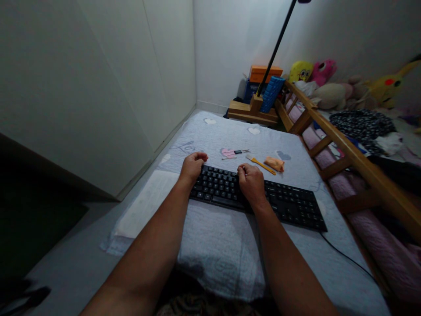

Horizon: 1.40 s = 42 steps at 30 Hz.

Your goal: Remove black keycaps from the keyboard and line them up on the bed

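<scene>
A black keyboard (226,186) lies across the cloth-covered surface, its cable running off at the right. At its upper left corner is my left hand (194,166), fingers curled together; what they hold, if anything, is too small to tell. My right hand (251,182) rests over the middle of the keys with its fingers curled in, hiding the keys beneath and whatever may be between the fingertips. Behind the keyboard lie a yellow-handled brush (263,165), a crumpled orange cloth (274,164), a black-handled tool (241,151) and a thin cotton swab (229,158).
A light-coloured cloth (146,202) is spread on the left of the patterned cover (213,237). Along the right runs a wooden rail (355,147), with plush toys beyond. A lamp stand (253,109) with boxes is at the back. Pale cabinet panels (131,66) rise on the left.
</scene>
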Available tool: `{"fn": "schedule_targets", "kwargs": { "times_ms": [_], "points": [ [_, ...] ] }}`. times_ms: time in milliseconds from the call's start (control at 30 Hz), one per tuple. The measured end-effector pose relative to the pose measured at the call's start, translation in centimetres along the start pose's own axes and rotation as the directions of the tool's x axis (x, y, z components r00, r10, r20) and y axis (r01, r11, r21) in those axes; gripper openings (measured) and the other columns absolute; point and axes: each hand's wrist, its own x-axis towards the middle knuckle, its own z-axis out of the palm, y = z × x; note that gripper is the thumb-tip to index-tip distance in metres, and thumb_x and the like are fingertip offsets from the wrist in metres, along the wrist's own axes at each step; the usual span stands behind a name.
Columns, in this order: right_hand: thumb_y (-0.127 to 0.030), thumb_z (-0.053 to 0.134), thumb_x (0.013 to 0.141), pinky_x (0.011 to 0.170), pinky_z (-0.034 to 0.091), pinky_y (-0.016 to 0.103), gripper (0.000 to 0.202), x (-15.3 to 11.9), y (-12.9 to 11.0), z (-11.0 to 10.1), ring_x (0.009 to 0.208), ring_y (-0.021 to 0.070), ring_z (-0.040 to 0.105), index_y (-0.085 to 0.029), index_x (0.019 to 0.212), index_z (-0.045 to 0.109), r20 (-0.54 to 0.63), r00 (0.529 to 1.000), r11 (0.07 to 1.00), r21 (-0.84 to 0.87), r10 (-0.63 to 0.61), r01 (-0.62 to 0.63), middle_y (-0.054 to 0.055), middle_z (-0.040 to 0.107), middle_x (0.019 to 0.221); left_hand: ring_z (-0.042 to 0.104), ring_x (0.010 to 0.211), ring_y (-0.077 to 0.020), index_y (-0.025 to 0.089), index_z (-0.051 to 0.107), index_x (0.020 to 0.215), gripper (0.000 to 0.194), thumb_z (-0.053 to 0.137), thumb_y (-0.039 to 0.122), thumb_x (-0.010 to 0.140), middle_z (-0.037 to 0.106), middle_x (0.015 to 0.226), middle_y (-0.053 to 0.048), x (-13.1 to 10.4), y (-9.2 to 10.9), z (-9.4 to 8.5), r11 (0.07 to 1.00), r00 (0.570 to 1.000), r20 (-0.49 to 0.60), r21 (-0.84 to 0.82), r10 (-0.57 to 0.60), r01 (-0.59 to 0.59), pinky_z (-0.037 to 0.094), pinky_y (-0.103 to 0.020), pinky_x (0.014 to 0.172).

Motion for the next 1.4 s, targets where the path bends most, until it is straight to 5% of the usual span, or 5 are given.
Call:
{"fn": "schedule_targets", "kwargs": {
  "times_ms": [1400],
  "points": [
    [-0.025,0.047,0.090,0.074,0.039,0.031,0.025,0.25,0.63,-0.19,0.079,0.0218,0.060,-0.020,0.077,0.067,0.014,0.999,0.993,0.104,0.049,-0.050,0.007,0.070,0.078,0.066,0.088,-0.0197,0.017,0.067,0.076,0.026,0.052,0.010,0.056,0.072,0.084,-0.004,-0.10,0.18,0.00,1.000,1.000,0.000,-0.014,-0.013,0.013,0.047,-0.038,0.095]
  ]
}}
